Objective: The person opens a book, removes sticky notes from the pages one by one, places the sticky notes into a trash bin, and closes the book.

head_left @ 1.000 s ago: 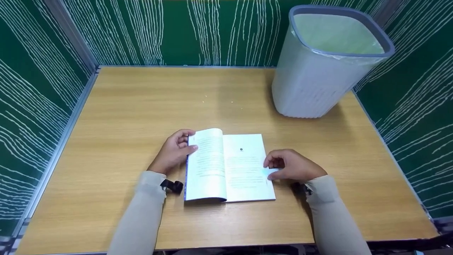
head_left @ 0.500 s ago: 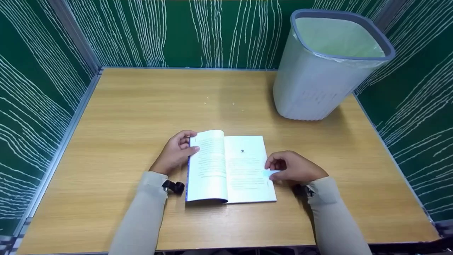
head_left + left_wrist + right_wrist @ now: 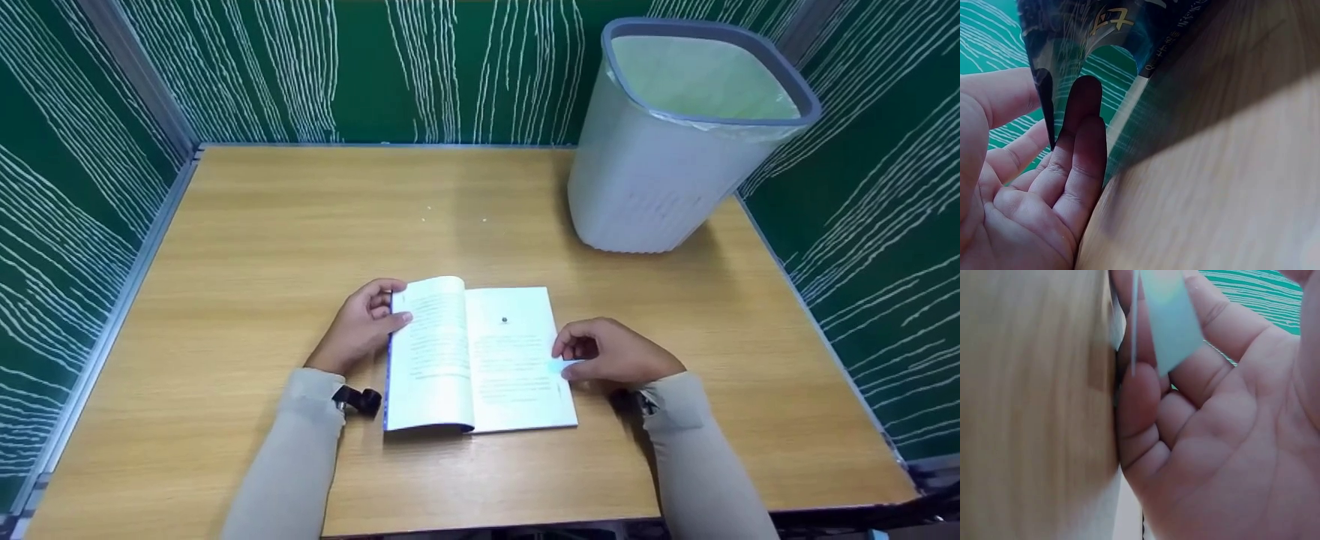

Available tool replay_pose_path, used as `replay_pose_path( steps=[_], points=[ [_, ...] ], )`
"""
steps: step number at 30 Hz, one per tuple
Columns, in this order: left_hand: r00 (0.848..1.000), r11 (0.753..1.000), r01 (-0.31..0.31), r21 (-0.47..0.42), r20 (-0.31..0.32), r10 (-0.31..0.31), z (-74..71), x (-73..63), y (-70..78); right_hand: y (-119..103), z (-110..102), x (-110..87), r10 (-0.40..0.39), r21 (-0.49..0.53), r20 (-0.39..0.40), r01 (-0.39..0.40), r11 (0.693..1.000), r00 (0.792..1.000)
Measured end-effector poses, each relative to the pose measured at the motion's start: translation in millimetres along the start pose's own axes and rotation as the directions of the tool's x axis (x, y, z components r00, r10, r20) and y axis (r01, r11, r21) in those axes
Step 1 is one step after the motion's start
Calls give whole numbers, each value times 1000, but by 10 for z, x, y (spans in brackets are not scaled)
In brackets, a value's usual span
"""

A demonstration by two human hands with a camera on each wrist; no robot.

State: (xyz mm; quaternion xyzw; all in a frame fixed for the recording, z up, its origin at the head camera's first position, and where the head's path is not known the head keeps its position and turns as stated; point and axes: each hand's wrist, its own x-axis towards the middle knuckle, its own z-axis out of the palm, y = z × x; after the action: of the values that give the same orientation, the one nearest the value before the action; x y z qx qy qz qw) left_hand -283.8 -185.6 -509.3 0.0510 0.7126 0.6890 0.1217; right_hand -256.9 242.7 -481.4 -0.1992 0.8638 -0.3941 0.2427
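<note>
An open book lies on the wooden table in the head view, its left-hand pages lifted and curved. My left hand grips the left edge, thumb on the page and fingers behind the cover. In the left wrist view, the dark cover with gold lettering runs between thumb and fingers. At the right page's outer edge, my right hand pinches a pale blue strip, like a sticky tab. This blue strip shows between thumb and fingers in the right wrist view; how it joins the page cannot be made out.
A tall pale waste bin with a grey-blue rim and a liner stands at the table's back right. Green panels with white streaks enclose the back and sides. Tiny white specks lie on the table behind the book.
Both hands keep the same hold on the book and the blue strip. Only the head view has shifted slightly.
</note>
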Motion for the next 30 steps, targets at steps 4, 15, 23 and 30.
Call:
replay_pose_path(
  steps=[4, 15, 23, 30],
  points=[
    [1000, 1000, 5, 1, 6, -5, 3, 3, -16, -8, -16, -8, -12, -12, 0, 12, 1000, 1000],
    [1000, 1000, -15, -20, 9, 15, -20, 10, 0, 16, -32, 5, -82, 20, 8, 82, 996, 997],
    [1000, 1000, 21, 2, -2, -21, 4, 8, -8, 28, -38, -28, -69, 51, 5, 69, 996, 998],
    [1000, 1000, 19, 25, -11, -19, -9, 10, 19, 44, -42, 0, -61, 55, 3, 61, 997, 998]
  ],
)
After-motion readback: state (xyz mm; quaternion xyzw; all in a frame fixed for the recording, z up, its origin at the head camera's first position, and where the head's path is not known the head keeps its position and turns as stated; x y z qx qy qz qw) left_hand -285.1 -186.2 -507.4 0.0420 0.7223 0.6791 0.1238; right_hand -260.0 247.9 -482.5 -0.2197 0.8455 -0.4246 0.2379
